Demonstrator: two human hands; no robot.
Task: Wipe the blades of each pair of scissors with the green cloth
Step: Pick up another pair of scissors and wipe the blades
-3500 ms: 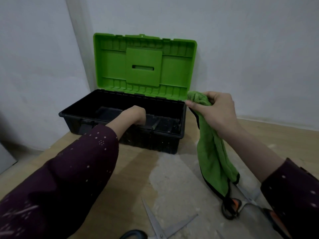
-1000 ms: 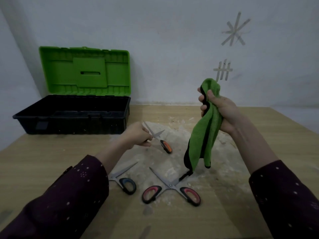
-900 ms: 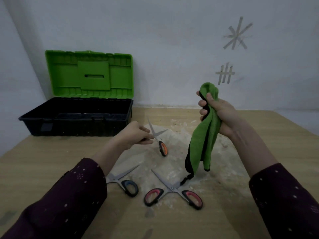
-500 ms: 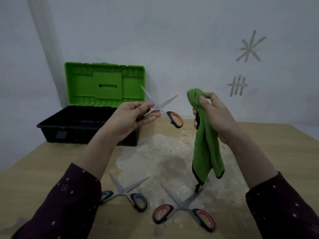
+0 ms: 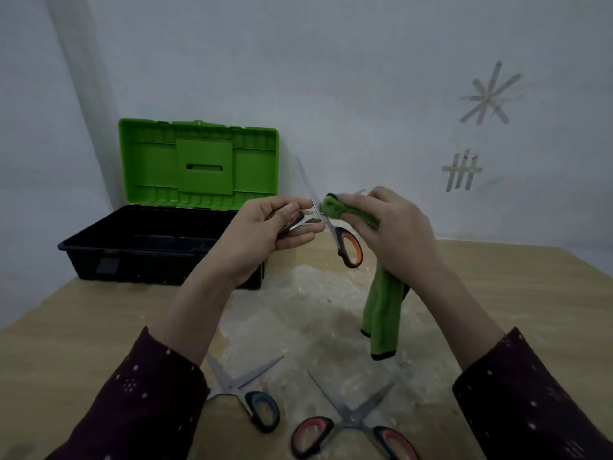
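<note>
Both forearms are held up in front, hands close together — the left hand (image 5: 265,227) pinches, it seems, one handle of the orange scissors (image 5: 349,249); the right hand (image 5: 394,234) curls round the green cloth (image 5: 381,313).

Your single head camera looks forward and slightly down over the wooden table (image 5: 497,293) to the wall (image 5: 331,78), your left hand (image 5: 262,237) and right hand (image 5: 398,237) close in front.
</note>
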